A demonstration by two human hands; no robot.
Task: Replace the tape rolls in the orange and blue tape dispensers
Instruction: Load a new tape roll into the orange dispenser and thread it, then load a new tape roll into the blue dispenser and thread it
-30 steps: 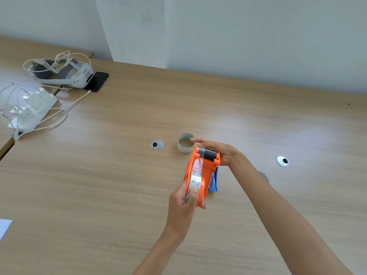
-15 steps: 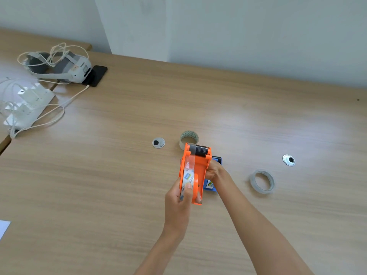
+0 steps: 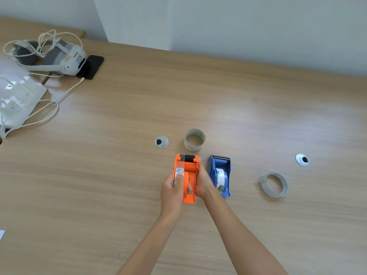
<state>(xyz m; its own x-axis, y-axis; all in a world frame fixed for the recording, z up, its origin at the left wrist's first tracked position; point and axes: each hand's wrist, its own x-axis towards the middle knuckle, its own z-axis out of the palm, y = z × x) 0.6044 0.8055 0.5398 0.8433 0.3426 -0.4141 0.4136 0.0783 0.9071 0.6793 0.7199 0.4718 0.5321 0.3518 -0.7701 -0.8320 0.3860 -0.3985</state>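
1. While a clear tape roll with a blue-and-white printed core [image 3: 178, 174] already sits inside the orange plastic tape dispenser [image 3: 189, 172], that dispenser is not yet let go. It lies between both hands near the middle of the wooden counter [image 3: 99, 195], with its black cutter end pointing at the far edge. Whether its base touches the wood I cannot tell.
2. The left hand [image 3: 172, 192] is curled round the dispenser's left wall, with the thumb pressed on the roll. The right hand [image 3: 203, 183] grips the right wall, its fingers wrapped along that side.
3. The blue plastic tape dispenser [image 3: 212, 171] stands on the counter just beside the right hand, toward the right edge. A white roll with blue print [image 3: 221, 175] is seated in it, and no hand touches it. That half of the job looks finished.
4. A beige, nearly spent tape roll [image 3: 194, 143] stands just beyond the orange dispenser, toward the far edge. A thin clear tape ring [image 3: 285, 185] lies flat well off toward the right edge. These are probably the two rolls taken out.
5. My judgement is that the task is close to its end. What seems left is to settle the roll and its loose strip at the cutter of the orange dispenser, then set it down and let go.
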